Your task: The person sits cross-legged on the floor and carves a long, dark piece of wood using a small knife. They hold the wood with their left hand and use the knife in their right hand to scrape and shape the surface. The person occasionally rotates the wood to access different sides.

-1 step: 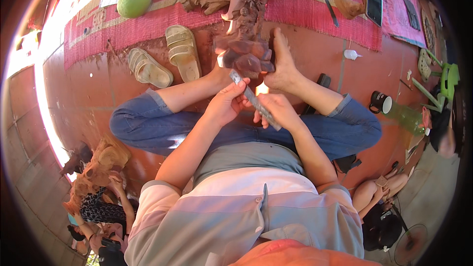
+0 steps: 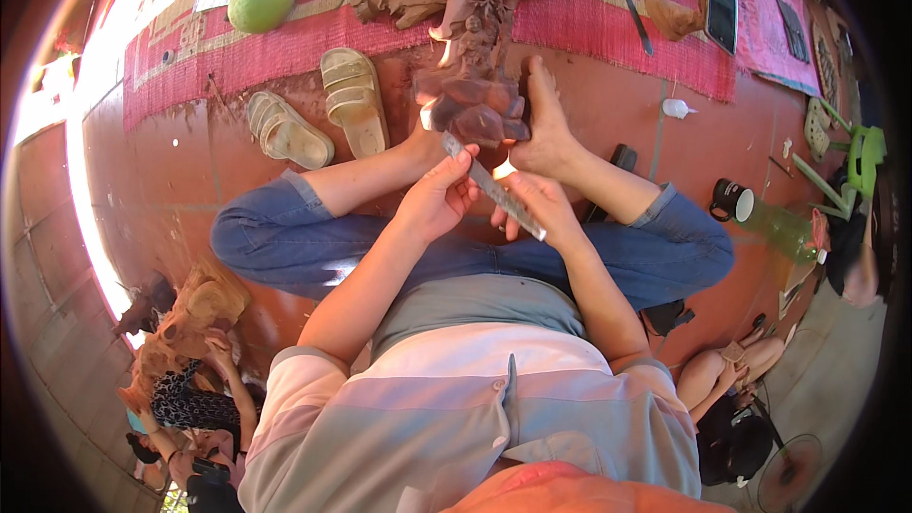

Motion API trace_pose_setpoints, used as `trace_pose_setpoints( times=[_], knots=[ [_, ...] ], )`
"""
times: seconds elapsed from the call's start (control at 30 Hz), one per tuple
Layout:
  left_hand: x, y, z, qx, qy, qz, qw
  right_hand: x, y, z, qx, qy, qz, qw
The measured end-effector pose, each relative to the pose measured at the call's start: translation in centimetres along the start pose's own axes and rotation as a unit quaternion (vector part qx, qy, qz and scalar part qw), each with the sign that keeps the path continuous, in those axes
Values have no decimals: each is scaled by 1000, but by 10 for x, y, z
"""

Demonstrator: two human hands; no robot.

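Held a flat grey strip (image 2: 492, 188) aslant in both hands

Pinched its far end in the left hand (image 2: 437, 199), gripped its near part in the right hand (image 2: 543, 207), in front of the lap (image 2: 456, 259), near a carved wooden sculpture (image 2: 473, 106) between bare feet (image 2: 547, 133)

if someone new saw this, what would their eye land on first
Probably the tall, reddish-brown carved wooden sculpture at the top centre, its blocky base between the person's bare feet. Just below it, the left hand and right hand hold a narrow, flat grey strip on a slant. A smooth, rounded green fruit also stands out at the upper left, by the pink-red woven mat.
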State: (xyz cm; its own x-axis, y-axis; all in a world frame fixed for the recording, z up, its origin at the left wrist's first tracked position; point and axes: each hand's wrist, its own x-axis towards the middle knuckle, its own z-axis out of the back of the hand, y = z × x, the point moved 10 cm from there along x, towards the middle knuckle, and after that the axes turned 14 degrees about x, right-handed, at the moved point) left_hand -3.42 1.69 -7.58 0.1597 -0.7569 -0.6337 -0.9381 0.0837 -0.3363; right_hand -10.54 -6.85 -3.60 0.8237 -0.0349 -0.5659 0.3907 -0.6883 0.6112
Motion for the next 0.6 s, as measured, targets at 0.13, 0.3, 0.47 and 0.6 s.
trace_pose_setpoints(
  times=[0.13, 0.3, 0.47, 0.6],
  knots=[
    [12, 4, -12, -74, -12, -5, 997, 0, 45, -1, -145, -64, 254, 954],
    [17, -7, -25, -40, -8, -62, 997, 15, 67, -11, -221, -51, 288, 930],
    [-3, -11, -11, 164, -81, -89, 979, 23, 82, 27, -38, -110, 255, 960],
    [-22, -25, -31, 378, -95, -215, 895, 35, 101, 27, 5, -131, 270, 954]
  ],
)
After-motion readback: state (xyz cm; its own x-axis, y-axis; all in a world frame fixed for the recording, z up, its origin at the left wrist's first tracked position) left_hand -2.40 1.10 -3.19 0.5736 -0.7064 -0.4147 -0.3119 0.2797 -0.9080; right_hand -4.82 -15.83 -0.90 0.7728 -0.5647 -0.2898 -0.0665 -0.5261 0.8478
